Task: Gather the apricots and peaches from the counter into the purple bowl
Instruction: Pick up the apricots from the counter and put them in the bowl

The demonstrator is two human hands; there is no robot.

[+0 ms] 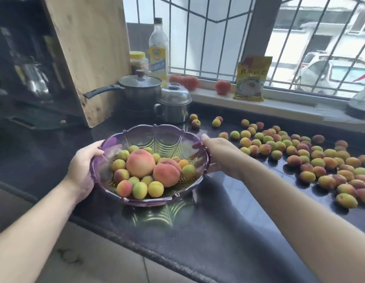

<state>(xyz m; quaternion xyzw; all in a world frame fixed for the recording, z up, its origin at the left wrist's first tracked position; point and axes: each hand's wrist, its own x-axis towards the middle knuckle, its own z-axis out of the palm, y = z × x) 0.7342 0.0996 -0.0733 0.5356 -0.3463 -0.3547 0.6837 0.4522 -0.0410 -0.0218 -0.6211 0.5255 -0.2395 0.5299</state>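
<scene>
The purple bowl [157,133], clear and scalloped, is held slightly above the dark counter [208,231]. My left hand [83,168] grips its left rim and my right hand [220,154] grips its right rim. Inside lie two peaches [140,163] and several small apricots [139,189]. Many more apricots [312,158] lie scattered over the counter to the right, with a few strays [195,123] behind the bowl.
A lidded black pot [139,87] and a steel lidded mug [173,103] stand behind the bowl. A wooden board [89,54] leans at the left. On the windowsill are an oil bottle [158,50], a jar [138,61], tomatoes [223,87] and a yellow packet [251,78].
</scene>
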